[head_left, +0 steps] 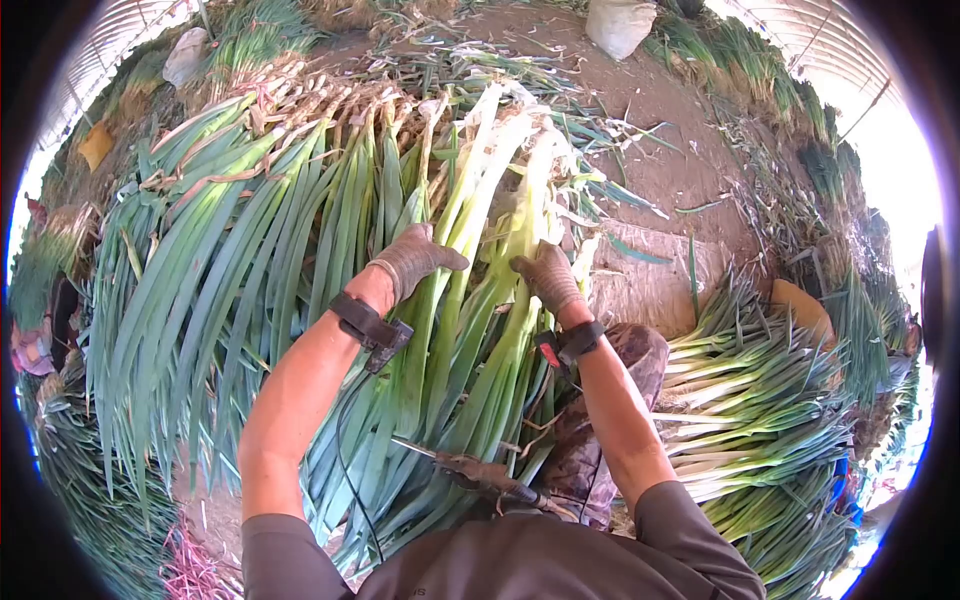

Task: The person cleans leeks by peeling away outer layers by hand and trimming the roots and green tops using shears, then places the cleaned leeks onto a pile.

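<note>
A broad heap of leeks (300,210) lies in front of me, white root ends away from me and green leaves toward me. My left hand (415,260), in a brown glove, rests on pale stalks with its thumb pointing right and its fingers partly hidden. In a matching glove, my right hand (548,275) is closed around a light green leek stalk (525,230) a little to the right. A dark strap with a small device sits on each wrist. Loose dry leaves and peelings surround the white ends.
A stack of cleaner leeks (750,410) lies at the right, beside my knee (635,370). A flat sheet (660,285) covers soil ahead of it. Pink ties (195,565) lie lower left. A white sack (620,25) stands at the back, and more leeks line both sides.
</note>
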`<state>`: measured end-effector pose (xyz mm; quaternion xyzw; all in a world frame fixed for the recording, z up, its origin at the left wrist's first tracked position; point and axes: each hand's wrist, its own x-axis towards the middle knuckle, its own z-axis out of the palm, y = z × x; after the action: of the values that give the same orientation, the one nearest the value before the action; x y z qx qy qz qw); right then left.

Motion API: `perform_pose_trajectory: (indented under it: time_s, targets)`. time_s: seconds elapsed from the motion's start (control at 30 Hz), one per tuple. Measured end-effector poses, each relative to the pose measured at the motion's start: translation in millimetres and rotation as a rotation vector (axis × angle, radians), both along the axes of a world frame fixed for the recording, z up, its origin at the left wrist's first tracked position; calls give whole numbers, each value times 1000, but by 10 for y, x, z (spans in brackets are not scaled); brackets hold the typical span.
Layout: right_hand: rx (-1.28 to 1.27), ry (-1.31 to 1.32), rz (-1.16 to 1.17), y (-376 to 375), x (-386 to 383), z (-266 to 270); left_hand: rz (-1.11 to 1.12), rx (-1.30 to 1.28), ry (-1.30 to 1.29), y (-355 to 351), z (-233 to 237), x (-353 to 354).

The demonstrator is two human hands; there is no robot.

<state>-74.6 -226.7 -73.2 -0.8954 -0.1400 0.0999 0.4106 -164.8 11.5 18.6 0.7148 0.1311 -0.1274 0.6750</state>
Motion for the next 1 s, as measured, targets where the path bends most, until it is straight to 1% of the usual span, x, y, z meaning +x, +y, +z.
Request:
perform_pose_trajectory:
  time_s: [0.03,0.07,0.17,0.2,0.23,0.3,0.4,0.5,0.53,0.63,0.67,0.7,0.77,0.8,0.83,0.87,0.9,0.93,0.97,1.0]
  targets:
    - [18,-15,-47,-27,-29,-50,-3,-19,-2,-20,-3,-19]
    - [189,202,-94,-29,-105,43,-8,-36,-5,-26,-20,-24]
    - [258,37,-88,-25,-89,-54,-12,-20,-36,-8,-50,16]
    - [282,71,-183,29,-73,-120,-16,-6,-44,-16,-83,32]
    - [354,140,-209,6,-61,-168,-21,9,-36,-16,-112,50]
    - [500,275,-260,119,-251,279,-29,41,-22,-2,-144,79]
    - [720,456,-241,170,-212,268,17,57,-54,-74,-88,41]
    - [1086,466,-222,255,-349,340,28,67,-36,-121,-29,0]
    - [1166,452,-148,278,-415,395,1,-19,-60,-139,8,-25]
    - [1083,386,-57,382,-362,337,20,14,-47,-177,-96,52]
    - [1030,376,-18,415,-324,373,1,-7,-74,-220,-23,33]
    - [940,250,-25,480,-287,428,9,8,-121,-265,70,14]
    - [759,2,-31,657,-201,557,-17,128,-158,-327,224,79]
    - [766,-34,69,713,-190,795,37,300,-240,-353,201,175]
    - [864,163,86,753,-293,1180,55,280,-411,-456,533,75]
    - [925,199,143,789,-209,1341,34,407,-422,-446,615,186]
    - [987,233,198,792,-99,1549,11,535,-432,-423,824,272]
    - [947,174,249,775,7,1768,-46,576,-410,-408,1016,318]
    - [918,124,242,782,-5,2065,-105,616,-388,-424,1362,237]
    - [852,158,252,736,4,2372,-188,658,-484,-399,1582,176]
